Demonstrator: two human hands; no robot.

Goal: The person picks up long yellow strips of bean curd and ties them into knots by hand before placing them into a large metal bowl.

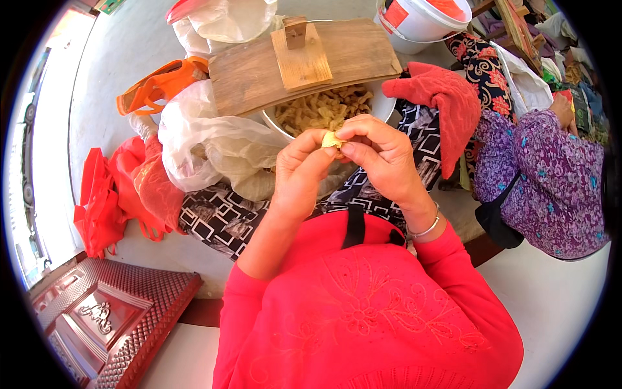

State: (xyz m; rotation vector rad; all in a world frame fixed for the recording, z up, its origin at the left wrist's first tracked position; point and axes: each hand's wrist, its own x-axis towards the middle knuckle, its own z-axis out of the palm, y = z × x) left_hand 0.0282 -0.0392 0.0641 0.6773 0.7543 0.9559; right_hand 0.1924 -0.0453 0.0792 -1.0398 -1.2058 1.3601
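Between the fingertips of both hands is a small pale-yellow dried piece [332,140], perhaps a plant husk or slice. My left hand [302,167] pinches its left side with thumb and forefinger. From the other side, my right hand [381,154] grips it the same way, with the wrist wearing a silver bangle [426,228]. Just beyond the hands, a white basin [387,104] holds many similar yellowish-brown dried pieces [325,109]. A wooden board [245,73] with a small wooden block [295,33] fixed on it lies across the basin's far part and hides some of its contents.
Translucent plastic bags [194,141] rest at the left of my lap. Orange [163,82] and red bags [99,194] lie farther left, near an embossed door [112,316]. A white bucket [413,29] stands at the back right. Another person in a purple patterned top [549,180] sits close on the right.
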